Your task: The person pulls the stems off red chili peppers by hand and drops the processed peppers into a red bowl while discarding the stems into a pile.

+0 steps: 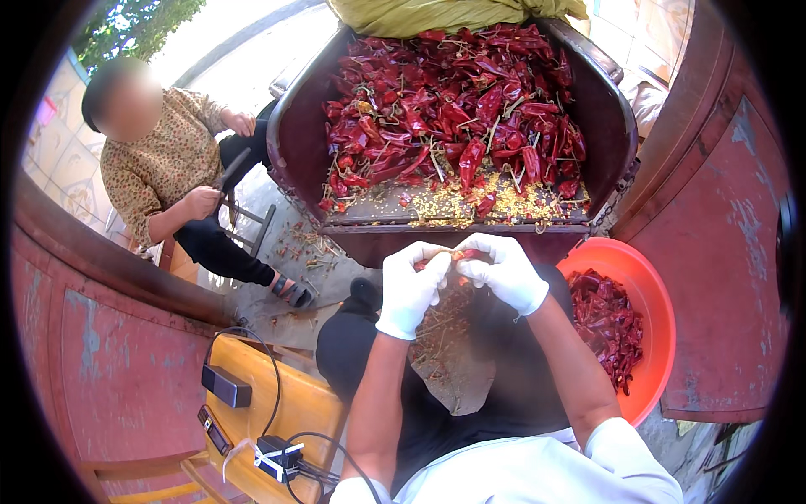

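My left hand (412, 286) and my right hand (504, 271), both in white gloves, meet above my lap. Between their fingertips they grip a small red dried chili pepper (467, 254), largely hidden by the gloves. Just beyond them, a dark metal cart bed (371, 242) holds a heap of dried red chilies (441, 107) with stalks. Loose yellow seeds (497, 201) lie along its near edge. By my right leg, an orange plastic basin (658, 327) contains more red chili pieces (607, 321).
A seated person (167, 157) at the left holds a dark flat object (236, 167). A wooden stool (302, 403) on my left carries a black box (227, 385), a phone (215, 429) and cables. Chili stalks (315, 246) litter the floor. Red doors (724, 264) flank me; yellow cloth (434, 16) covers the cart's far end.
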A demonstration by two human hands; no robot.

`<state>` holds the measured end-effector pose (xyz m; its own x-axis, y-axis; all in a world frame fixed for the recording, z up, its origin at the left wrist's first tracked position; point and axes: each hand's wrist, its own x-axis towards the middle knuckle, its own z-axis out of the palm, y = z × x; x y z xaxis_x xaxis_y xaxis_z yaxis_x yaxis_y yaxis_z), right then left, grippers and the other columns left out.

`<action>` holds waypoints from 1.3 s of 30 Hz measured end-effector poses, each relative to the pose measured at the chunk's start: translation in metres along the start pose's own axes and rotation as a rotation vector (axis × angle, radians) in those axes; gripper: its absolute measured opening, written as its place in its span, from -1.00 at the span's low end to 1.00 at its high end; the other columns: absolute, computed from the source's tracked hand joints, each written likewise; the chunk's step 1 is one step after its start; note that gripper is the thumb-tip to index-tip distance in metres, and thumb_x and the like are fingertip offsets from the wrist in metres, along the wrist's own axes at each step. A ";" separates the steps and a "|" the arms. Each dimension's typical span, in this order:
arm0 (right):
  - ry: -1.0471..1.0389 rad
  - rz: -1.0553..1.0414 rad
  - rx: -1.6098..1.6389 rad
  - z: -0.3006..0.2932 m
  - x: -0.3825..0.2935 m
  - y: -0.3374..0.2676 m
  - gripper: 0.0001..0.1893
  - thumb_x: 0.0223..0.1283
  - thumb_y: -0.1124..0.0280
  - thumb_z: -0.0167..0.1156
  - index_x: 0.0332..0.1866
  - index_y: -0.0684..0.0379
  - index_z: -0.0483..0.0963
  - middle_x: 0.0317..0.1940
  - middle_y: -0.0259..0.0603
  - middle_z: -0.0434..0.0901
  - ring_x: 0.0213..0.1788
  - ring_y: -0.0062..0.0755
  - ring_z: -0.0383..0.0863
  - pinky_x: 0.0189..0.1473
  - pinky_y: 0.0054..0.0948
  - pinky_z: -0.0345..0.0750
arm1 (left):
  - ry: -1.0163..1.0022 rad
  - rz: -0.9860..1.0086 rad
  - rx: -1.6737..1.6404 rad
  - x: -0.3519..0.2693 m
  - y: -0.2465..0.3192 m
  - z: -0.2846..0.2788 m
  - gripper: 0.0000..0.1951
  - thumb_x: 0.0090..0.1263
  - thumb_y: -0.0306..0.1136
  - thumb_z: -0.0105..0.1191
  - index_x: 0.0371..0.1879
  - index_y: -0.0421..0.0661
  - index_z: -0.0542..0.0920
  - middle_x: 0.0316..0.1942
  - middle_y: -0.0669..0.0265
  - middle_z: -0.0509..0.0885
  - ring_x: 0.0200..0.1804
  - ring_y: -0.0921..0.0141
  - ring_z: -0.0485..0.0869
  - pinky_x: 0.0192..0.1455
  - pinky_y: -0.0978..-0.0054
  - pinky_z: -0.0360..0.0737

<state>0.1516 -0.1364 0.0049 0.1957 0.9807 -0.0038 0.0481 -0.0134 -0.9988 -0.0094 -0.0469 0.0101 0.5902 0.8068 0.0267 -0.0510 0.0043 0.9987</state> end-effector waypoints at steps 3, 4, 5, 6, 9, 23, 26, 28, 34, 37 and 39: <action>-0.106 0.022 0.209 -0.003 -0.002 -0.007 -0.80 0.28 0.46 0.26 -0.05 0.29 0.57 -0.33 -0.33 0.63 -0.42 -0.69 0.55 -0.36 -0.64 0.48 | -0.149 -0.143 -0.318 0.004 -0.006 -0.006 -0.79 0.41 -0.39 0.10 -0.20 -0.32 0.63 -0.57 0.29 0.59 -0.71 0.59 0.39 -0.69 0.66 0.28; -0.135 0.030 0.299 -0.004 0.000 -0.005 -0.80 0.28 0.45 0.26 -0.05 0.29 0.56 -0.34 -0.34 0.62 -0.43 -0.69 0.55 -0.36 -0.64 0.49 | -0.182 -0.161 -0.437 0.003 -0.007 -0.005 -0.78 0.42 -0.38 0.09 -0.19 -0.32 0.62 -0.58 0.29 0.58 -0.71 0.59 0.38 -0.70 0.66 0.27; -0.163 0.038 0.390 -0.005 0.001 -0.004 -0.79 0.29 0.44 0.25 -0.04 0.29 0.56 -0.35 -0.34 0.61 -0.44 -0.68 0.55 -0.36 -0.64 0.50 | -0.215 -0.180 -0.556 0.003 -0.010 -0.004 -0.78 0.43 -0.36 0.08 -0.18 -0.32 0.61 -0.58 0.29 0.57 -0.72 0.58 0.37 -0.70 0.65 0.27; -0.184 0.037 0.434 -0.006 0.002 -0.004 -0.79 0.28 0.44 0.26 -0.04 0.29 0.55 -0.35 -0.34 0.61 -0.44 -0.67 0.55 -0.36 -0.64 0.50 | -0.253 -0.163 -0.654 0.005 -0.013 -0.002 -0.76 0.44 -0.34 0.07 -0.17 -0.32 0.58 -0.58 0.29 0.56 -0.72 0.57 0.35 -0.70 0.66 0.25; -0.198 0.043 0.414 -0.008 0.003 -0.007 -0.78 0.28 0.41 0.27 -0.05 0.29 0.55 -0.37 -0.34 0.61 -0.44 -0.67 0.56 -0.37 -0.64 0.50 | -0.217 -0.137 -0.643 0.003 -0.012 -0.001 -0.78 0.43 -0.36 0.08 -0.18 -0.32 0.58 -0.56 0.28 0.57 -0.72 0.57 0.37 -0.70 0.65 0.27; 0.082 0.042 0.307 -0.001 -0.005 0.007 -0.85 0.31 0.38 0.26 -0.18 0.25 0.57 -0.47 -0.37 0.58 -0.51 -0.71 0.52 -0.45 -0.59 0.47 | 0.039 -0.030 -0.162 -0.002 -0.002 0.022 -0.84 0.43 -0.44 0.15 -0.15 -0.27 0.67 -0.48 0.31 0.67 -0.64 0.65 0.47 -0.68 0.73 0.31; 0.032 0.102 0.431 -0.009 -0.008 0.004 -0.82 0.32 0.36 0.25 -0.14 0.27 0.55 -0.42 -0.33 0.60 -0.53 -0.64 0.53 -0.44 -0.59 0.50 | -0.019 -0.033 -0.133 -0.002 0.011 0.028 -0.76 0.40 -0.46 0.18 -0.01 -0.28 0.66 -0.45 0.35 0.66 -0.58 0.67 0.49 -0.65 0.74 0.34; -0.029 0.117 0.498 -0.012 -0.009 0.010 -0.79 0.32 0.34 0.24 -0.12 0.27 0.55 -0.38 -0.32 0.61 -0.53 -0.61 0.54 -0.44 -0.59 0.51 | -0.078 -0.059 -0.052 -0.004 0.016 0.027 -0.73 0.39 -0.47 0.19 0.04 -0.25 0.66 -0.44 0.37 0.66 -0.54 0.68 0.49 -0.64 0.76 0.34; -0.145 0.206 0.533 -0.011 -0.010 0.006 -0.78 0.30 0.33 0.26 -0.11 0.27 0.56 -0.41 -0.33 0.59 -0.54 -0.62 0.53 -0.47 -0.60 0.49 | -0.138 -0.048 -0.027 -0.007 0.012 0.014 -0.79 0.37 -0.47 0.19 -0.05 -0.22 0.67 -0.44 0.38 0.66 -0.56 0.69 0.48 -0.63 0.76 0.33; -0.220 0.206 0.494 -0.017 -0.011 0.006 -0.78 0.30 0.33 0.26 -0.13 0.27 0.55 -0.42 -0.34 0.58 -0.53 -0.65 0.52 -0.47 -0.62 0.47 | -0.161 -0.027 -0.013 -0.008 0.010 0.013 -0.84 0.37 -0.47 0.19 -0.12 -0.22 0.67 -0.45 0.37 0.66 -0.59 0.69 0.47 -0.63 0.76 0.33; -0.232 0.179 0.416 -0.018 -0.011 0.006 -0.78 0.27 0.32 0.27 -0.15 0.26 0.56 -0.43 -0.33 0.59 -0.52 -0.61 0.54 -0.46 -0.59 0.48 | -0.159 -0.026 -0.021 -0.009 0.008 0.013 -0.86 0.38 -0.47 0.18 -0.15 -0.23 0.66 -0.48 0.37 0.65 -0.61 0.68 0.45 -0.63 0.75 0.33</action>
<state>0.1679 -0.1505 0.0002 -0.0600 0.9883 -0.1401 -0.3694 -0.1524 -0.9167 -0.0045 -0.0615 0.0187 0.7112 0.7029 0.0091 -0.0497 0.0374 0.9981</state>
